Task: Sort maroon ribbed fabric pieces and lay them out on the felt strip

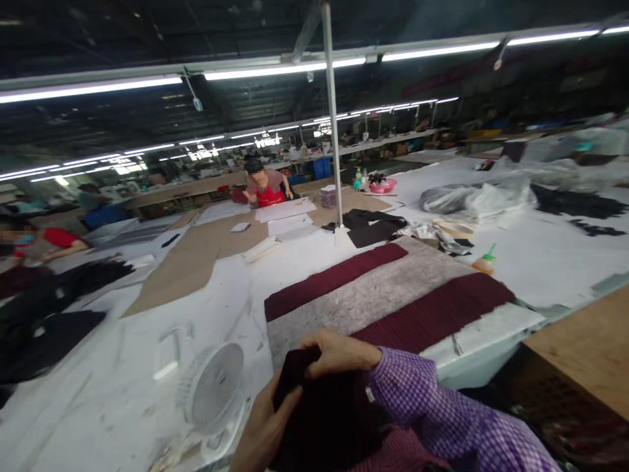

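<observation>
Both hands hold a dark maroon, nearly black cloth (334,419) at the table's near edge. My left hand (268,419) grips its left side, thumb on top. My right hand (337,354), in a purple checked sleeve, pinches the cloth's upper edge a little farther forward. Just beyond lies a mottled grey board (363,288) with two rows of overlapping maroon pieces, one along its far side (334,278) and one along its near side (437,313). The lower part of the held cloth is in shadow.
A white fan (219,387) stands left of my hands. A white post (331,118) rises behind the board. An orange bottle with a green nozzle (485,262) is to the right, near plastic bags (476,200). Two people are at work across the table and at the left.
</observation>
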Demonstrator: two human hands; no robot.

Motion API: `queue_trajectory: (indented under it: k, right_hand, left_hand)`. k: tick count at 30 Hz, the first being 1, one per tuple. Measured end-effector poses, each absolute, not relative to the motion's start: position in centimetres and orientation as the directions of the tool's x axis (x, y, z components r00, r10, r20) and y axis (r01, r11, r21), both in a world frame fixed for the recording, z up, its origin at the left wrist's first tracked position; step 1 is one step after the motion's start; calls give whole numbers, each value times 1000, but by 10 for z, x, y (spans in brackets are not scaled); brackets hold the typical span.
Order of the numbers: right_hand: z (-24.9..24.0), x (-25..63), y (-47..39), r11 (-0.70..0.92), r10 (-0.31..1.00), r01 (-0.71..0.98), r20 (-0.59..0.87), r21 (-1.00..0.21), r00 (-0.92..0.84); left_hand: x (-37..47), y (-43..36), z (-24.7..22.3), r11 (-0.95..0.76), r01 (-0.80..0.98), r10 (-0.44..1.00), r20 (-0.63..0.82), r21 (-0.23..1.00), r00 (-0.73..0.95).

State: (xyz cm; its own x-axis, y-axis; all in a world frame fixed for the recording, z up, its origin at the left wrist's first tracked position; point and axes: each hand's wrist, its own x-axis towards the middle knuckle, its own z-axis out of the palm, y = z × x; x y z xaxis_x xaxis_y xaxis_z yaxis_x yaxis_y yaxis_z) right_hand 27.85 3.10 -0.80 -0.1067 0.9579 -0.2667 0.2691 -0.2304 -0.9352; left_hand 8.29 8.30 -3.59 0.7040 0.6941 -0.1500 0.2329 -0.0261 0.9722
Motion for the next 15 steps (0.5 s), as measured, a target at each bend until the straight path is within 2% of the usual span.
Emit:
queue_trajectory:
  k: [4,6,9,12,15]
  right_hand:
    - [-6,287,39,-242,942,251,-289,-937,-170]
    - [-8,289,42,-228,940,236,-276,-945,-200]
    - [-14,298,41,-161,937,153,-200,-975,-286]
    - [-29,317,29,-47,958,-10,-42,-999,-283]
    - [-50,337,7,11,975,-122,38,-992,-218]
  left_hand:
    - [89,86,-35,-76,251,682,-133,965,719]
    - [90,84,-36,-30,249,687,-161,968,709]
    - [87,77,-44,218,177,663,-279,960,695]
    - [81,74,-53,496,65,637,-414,866,650]
    - [76,75,-58,618,-48,657,-481,785,581]
